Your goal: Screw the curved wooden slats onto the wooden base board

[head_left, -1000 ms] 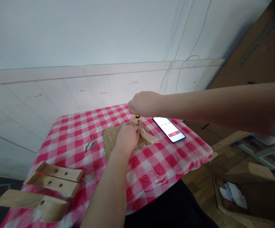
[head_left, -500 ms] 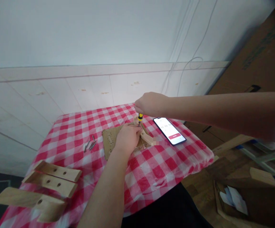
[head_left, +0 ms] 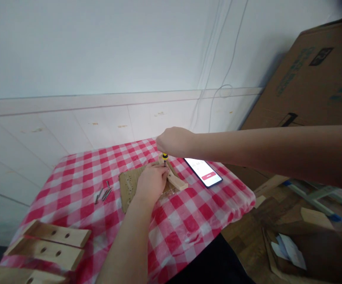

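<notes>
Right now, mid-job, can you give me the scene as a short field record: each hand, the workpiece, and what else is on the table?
Right hand: closed over yellow-and-black-handled screwdriver, held upright, tip down.
Left hand: on flat brown perforated board, fingers at the screwdriver tip; grip unclear.
Workpiece: pale angled wooden piece lying on the board.
Right of it: black smartphone, screen lit.
Left of board: loose dark screws.
Near corner: pale wooden slats with holes.
Surface: red-and-white checked tablecloth.

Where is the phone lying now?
In the head view, the phone lies on the checked cloth, to the right of the wooden piece, near the right hand.
</notes>
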{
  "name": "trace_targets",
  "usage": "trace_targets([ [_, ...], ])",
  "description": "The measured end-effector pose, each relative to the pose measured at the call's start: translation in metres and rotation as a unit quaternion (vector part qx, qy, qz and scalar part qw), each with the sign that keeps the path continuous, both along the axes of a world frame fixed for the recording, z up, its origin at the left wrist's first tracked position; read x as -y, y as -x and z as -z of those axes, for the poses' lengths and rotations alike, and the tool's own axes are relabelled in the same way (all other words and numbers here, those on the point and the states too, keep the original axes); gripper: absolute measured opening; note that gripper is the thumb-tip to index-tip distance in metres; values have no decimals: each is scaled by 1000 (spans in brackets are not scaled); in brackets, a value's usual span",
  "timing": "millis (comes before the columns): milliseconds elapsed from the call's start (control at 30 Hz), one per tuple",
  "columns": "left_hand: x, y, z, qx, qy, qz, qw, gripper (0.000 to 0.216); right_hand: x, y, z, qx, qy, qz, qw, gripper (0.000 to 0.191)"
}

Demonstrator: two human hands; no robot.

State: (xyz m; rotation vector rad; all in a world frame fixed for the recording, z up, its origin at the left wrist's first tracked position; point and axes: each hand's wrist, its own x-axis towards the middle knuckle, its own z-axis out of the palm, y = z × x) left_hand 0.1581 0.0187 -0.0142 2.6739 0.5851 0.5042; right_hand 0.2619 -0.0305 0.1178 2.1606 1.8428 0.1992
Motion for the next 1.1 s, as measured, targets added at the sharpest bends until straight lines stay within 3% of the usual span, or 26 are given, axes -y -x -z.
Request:
trace_targets([
  [167, 1, 1, -2, -5, 0, 4, 1000, 30, -5, -4, -3, 23, 40, -13, 999, 32],
  [433, 1, 2, -4, -18, -3, 6, 1000, 30, -7, -22, 2, 67, 45, -76, 994, 31],
  [567, 1, 2, -4, -18, -9, 4, 1000, 32, -11, -24, -3, 19, 40, -84, 995, 32],
  [667, 2, 1, -3, -24, -12, -2, 1000, 33, -12, -20, -10, 2, 83, -93, 992, 30],
  [833, 1, 1, -2, -17, -15, 1, 1000, 33, -3, -3, -17, 44, 92, -34, 994, 41],
  [1000, 2, 2, -4, -16, -7, -3, 1000, 32, 2, -12, -10, -42, 44, -26, 998, 39],
  [1100, 3, 2, -5, -19, -7, -6, 1000, 31, -4, -24, -10, -80, 62, -36, 994, 37],
])
